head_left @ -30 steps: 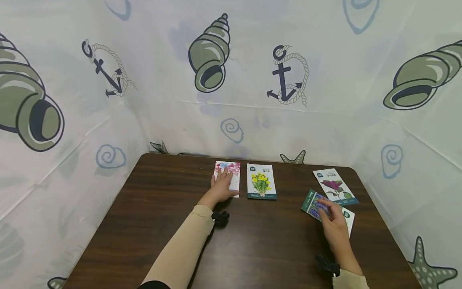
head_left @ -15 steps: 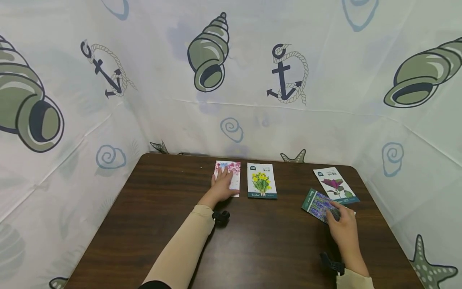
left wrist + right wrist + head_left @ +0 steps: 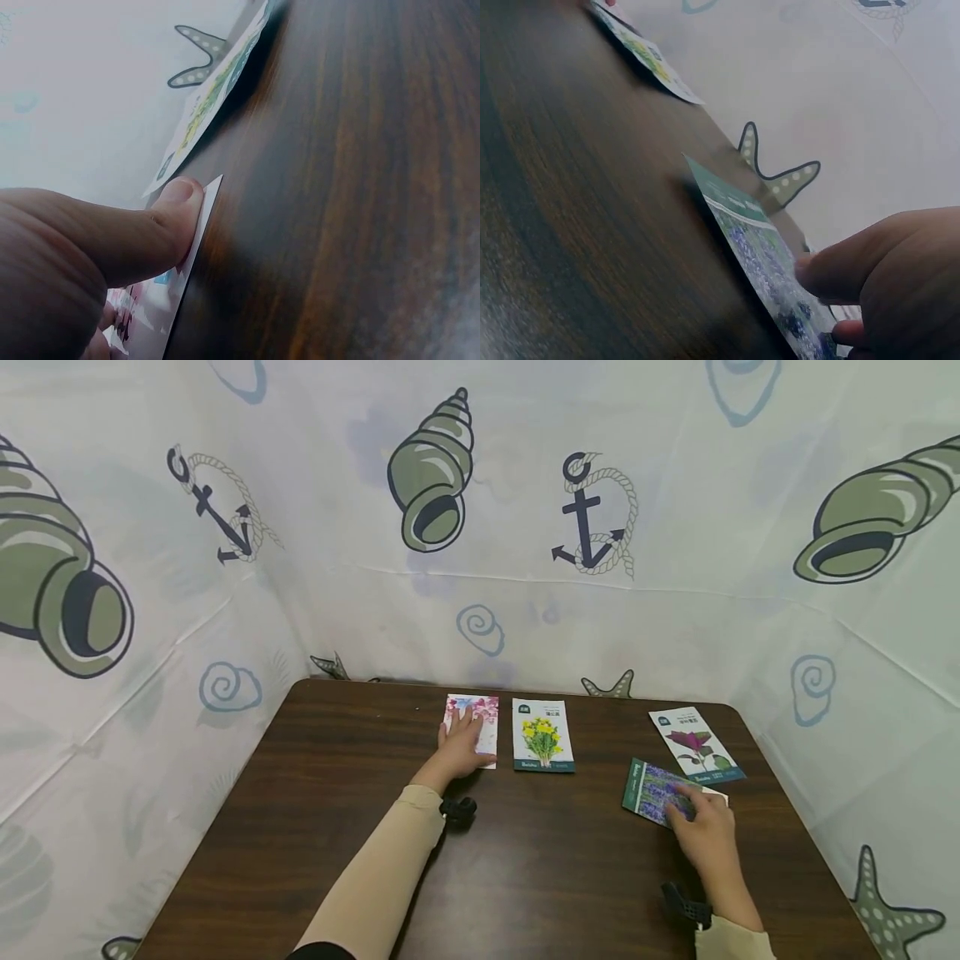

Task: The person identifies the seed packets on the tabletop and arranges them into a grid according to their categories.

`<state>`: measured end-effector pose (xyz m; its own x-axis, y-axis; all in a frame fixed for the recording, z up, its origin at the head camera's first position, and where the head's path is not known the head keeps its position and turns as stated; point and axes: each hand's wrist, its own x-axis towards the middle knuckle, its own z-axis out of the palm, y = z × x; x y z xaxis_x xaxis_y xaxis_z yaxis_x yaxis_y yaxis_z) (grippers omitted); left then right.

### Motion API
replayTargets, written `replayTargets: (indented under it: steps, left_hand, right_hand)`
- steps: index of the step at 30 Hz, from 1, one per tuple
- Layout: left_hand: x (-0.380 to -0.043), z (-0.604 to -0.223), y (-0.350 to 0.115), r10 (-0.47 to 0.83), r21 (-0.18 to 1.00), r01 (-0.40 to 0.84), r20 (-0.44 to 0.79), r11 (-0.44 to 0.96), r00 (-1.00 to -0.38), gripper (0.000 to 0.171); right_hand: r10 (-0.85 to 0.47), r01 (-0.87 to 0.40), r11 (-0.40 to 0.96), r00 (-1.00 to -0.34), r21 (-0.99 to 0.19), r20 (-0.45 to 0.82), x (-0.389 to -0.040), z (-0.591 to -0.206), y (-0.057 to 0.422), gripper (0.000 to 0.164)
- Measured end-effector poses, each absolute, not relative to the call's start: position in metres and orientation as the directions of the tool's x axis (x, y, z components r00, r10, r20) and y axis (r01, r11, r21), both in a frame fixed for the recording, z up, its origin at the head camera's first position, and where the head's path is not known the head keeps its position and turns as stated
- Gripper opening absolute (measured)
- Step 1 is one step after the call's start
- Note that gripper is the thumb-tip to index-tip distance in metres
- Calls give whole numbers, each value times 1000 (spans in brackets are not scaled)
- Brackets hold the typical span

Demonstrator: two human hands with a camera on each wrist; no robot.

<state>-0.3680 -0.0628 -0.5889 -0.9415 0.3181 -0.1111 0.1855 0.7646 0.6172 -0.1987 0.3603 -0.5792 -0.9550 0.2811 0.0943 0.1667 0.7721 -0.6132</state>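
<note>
My left hand point(image 3: 454, 750) rests with spread fingers on a packet with pink blossoms point(image 3: 487, 742) at the back middle of the table. In the left wrist view, its thumb point(image 3: 169, 225) lies along that packet's edge. To its right lies a packet with yellow flowers point(image 3: 543, 737). My right hand point(image 3: 703, 833) touches the face of a packet with purple flowers point(image 3: 651, 795) with thumb and fingertips. This packet lies slanted, its green band toward the left. Behind it, a white packet with a dark pink flower point(image 3: 692, 743) lies tilted.
A brown wood-grain table point(image 3: 540, 877) carries all the packets. White cloth point(image 3: 510, 610) printed with shells, anchors and starfish hangs behind it and at both sides.
My right hand first shifted right across the purple-flower packet, then back left. The packet has turned slightly and moved a little toward the left and front. The left hand has stayed in place.
</note>
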Motion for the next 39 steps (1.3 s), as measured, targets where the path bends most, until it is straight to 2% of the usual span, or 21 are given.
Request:
replayTargets:
  steps: [8, 14, 18, 23, 28, 34, 39]
  left_hand:
    - [-377, -601, -64, 317, 604, 183, -122, 776, -941, 102]
    - [-375, -600, -64, 313, 613, 164, -143, 773, -939, 103]
    - [-374, -597, -64, 314, 613, 164, -145, 773, -938, 102]
    - [-374, -597, -64, 313, 618, 173, -125, 767, -941, 102]
    - [-374, -598, -63, 316, 619, 179, -117, 765, -942, 103]
    - [-376, -600, -63, 311, 609, 180, -115, 773, -944, 102]
    - [-375, -598, -63, 310, 615, 179, -111, 768, -944, 102]
  right_hand:
    - [233, 159, 826, -970, -541, 72, -199, -583, 358, 58]
    - [300, 283, 812, -953, -510, -50, -196, -577, 355, 76]
    - [261, 274, 831, -961, -483, -96, -197, -576, 356, 86]
    - [110, 141, 857, -990, -496, -91, -198, -577, 350, 82]
    - [24, 27, 854, -1000, -519, -12, -198, -581, 338, 74]
    - [53, 32, 839, -998, -543, 22, -200, -584, 332, 66]
    - [49, 47, 840, -999, -541, -9, -199, -583, 331, 72]
